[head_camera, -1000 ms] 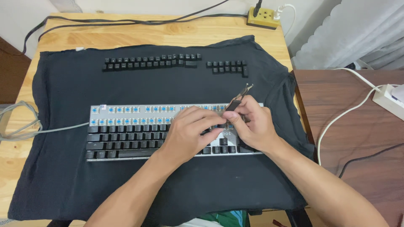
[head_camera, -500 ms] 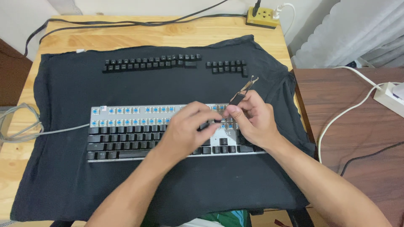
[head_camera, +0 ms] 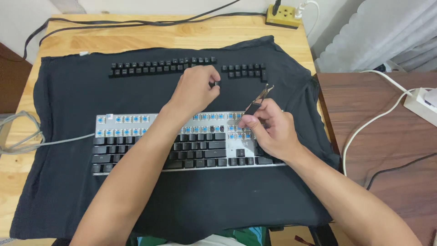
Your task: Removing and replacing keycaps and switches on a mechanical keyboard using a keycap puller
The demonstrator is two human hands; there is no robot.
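Left hand pinches small black plastic keycap at fingertips, just below gap in long row of loose black keycaps on dark cloth. Right hand grips metal wire keycap puller over silver keyboard, farther from row.

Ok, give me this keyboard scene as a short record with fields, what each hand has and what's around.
left hand: pinches a black keycap above the keyboard
right hand: holds a wire keycap puller
keyboard: top rows bare, blue switches showing; lower rows capped
loose keycaps: lined up in rows beyond the keyboard
surface: black cloth on a wooden table
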